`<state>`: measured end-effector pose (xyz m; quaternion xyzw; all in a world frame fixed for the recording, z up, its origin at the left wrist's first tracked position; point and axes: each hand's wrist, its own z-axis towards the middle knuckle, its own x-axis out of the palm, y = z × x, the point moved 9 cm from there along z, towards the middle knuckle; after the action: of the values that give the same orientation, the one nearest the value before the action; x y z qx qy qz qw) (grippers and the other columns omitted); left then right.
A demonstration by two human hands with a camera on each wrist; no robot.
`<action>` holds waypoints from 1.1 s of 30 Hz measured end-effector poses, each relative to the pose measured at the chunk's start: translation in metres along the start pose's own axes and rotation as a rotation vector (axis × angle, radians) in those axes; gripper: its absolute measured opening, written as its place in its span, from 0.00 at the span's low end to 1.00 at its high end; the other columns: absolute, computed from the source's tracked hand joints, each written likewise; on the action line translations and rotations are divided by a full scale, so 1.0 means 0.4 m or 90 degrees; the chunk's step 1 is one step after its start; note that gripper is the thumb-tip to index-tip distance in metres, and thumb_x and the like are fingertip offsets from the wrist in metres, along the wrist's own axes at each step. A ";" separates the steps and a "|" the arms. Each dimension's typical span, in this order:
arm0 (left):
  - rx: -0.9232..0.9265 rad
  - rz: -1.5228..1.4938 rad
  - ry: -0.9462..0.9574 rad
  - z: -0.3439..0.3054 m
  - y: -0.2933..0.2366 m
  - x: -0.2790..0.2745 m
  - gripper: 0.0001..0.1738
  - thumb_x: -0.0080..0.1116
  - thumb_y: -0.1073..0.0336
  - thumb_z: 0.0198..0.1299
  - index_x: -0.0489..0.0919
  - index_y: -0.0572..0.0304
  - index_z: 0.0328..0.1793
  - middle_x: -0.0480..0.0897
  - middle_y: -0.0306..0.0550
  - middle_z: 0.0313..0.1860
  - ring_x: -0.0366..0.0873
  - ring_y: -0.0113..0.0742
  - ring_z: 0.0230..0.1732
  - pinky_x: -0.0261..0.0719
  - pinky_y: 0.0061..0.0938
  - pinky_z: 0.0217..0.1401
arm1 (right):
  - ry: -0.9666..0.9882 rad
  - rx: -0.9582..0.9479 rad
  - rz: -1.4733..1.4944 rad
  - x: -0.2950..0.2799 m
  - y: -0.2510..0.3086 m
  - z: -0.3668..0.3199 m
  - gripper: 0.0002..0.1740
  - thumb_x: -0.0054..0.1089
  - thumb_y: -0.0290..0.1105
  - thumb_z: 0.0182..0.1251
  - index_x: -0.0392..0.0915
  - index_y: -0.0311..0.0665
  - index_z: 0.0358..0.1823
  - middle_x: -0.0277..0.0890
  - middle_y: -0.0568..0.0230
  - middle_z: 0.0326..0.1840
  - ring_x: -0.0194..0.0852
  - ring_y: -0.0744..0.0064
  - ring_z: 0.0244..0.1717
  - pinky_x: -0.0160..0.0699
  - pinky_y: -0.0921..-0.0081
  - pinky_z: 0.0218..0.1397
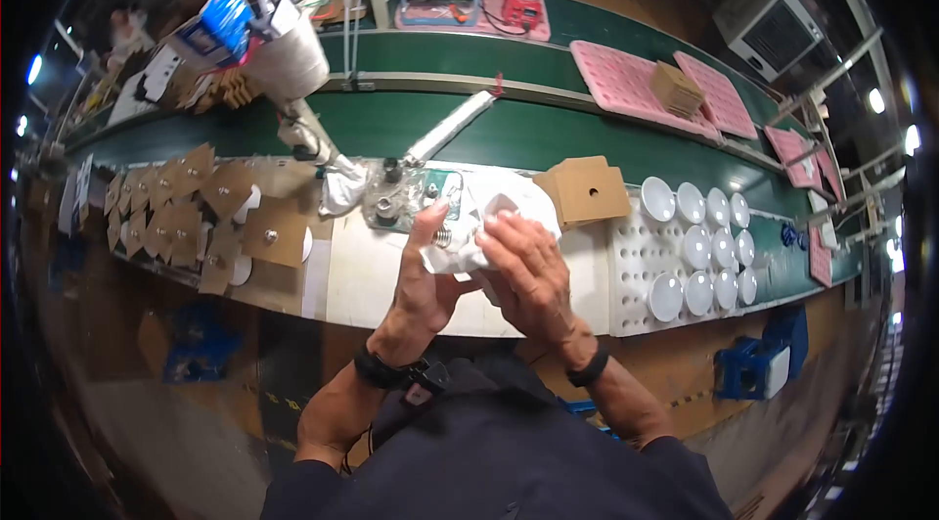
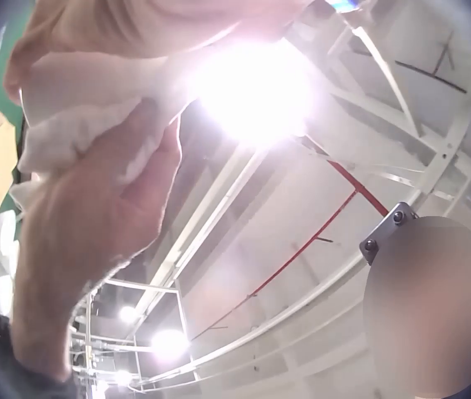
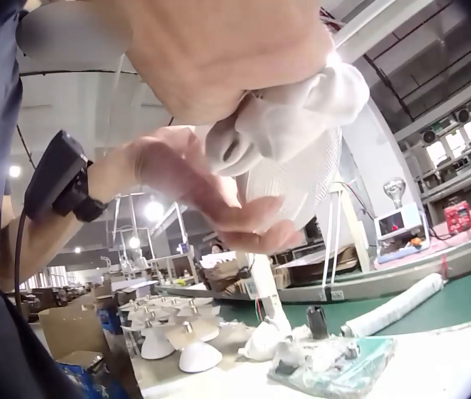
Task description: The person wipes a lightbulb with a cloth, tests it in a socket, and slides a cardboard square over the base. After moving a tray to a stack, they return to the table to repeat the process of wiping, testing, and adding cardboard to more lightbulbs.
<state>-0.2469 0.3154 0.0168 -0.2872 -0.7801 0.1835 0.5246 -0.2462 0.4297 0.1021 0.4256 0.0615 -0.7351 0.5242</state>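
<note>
A white cloth (image 1: 509, 195) is bunched around a pale bulb-like piece, whose metal screw base (image 1: 443, 237) shows between the hands. My left hand (image 1: 419, 277) holds the piece from the left, thumb raised beside the base. Over the cloth lies my right hand (image 1: 533, 275), fingers bent round it. In the left wrist view the right hand (image 2: 94, 216) grips folds of the cloth (image 2: 77, 133). The right wrist view shows the left hand (image 3: 198, 187) below the cloth (image 3: 298, 116) and a translucent white dome (image 3: 302, 187); cloth and hands hide part of the piece.
White round lamps (image 1: 665, 297) stand in a perforated board (image 1: 631, 271) at right. An open cardboard box (image 1: 587, 189) sits behind the hands. Cardboard-topped pieces (image 1: 269, 234) fill the left side. A plastic-wrapped roll (image 1: 450, 129) and bagged parts (image 1: 386, 202) lie behind.
</note>
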 end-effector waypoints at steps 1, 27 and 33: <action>-0.032 -0.001 -0.004 0.016 0.026 0.000 0.34 0.52 0.33 0.65 0.77 0.52 0.62 0.85 0.44 0.53 0.85 0.42 0.52 0.85 0.53 0.53 | -0.002 0.014 0.001 0.012 -0.017 -0.036 0.22 0.65 0.26 0.64 0.81 0.37 0.61 0.80 0.54 0.62 0.76 0.52 0.67 0.71 0.54 0.71; 0.052 0.288 0.100 -0.037 0.050 0.160 0.67 0.51 0.28 0.57 0.36 0.66 0.87 0.59 0.66 0.81 0.60 0.52 0.80 0.55 0.43 0.81 | 0.037 0.582 -0.131 0.105 -0.562 -0.632 0.33 0.57 0.51 0.75 0.71 0.34 0.71 0.68 0.47 0.73 0.64 0.46 0.72 0.61 0.52 0.76; -0.116 0.320 0.150 0.016 0.178 0.190 0.66 0.52 0.26 0.58 0.37 0.62 0.88 0.59 0.63 0.81 0.61 0.51 0.80 0.58 0.45 0.80 | -0.145 0.676 0.988 0.001 -0.303 -0.353 0.56 0.32 0.76 0.72 0.48 0.36 0.84 0.52 0.50 0.84 0.51 0.58 0.83 0.52 0.60 0.83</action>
<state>-0.2564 0.4189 0.0265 -0.5365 -0.6314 0.2024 0.5220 -0.2665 0.5588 -0.0305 0.4560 -0.6328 -0.1505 0.6074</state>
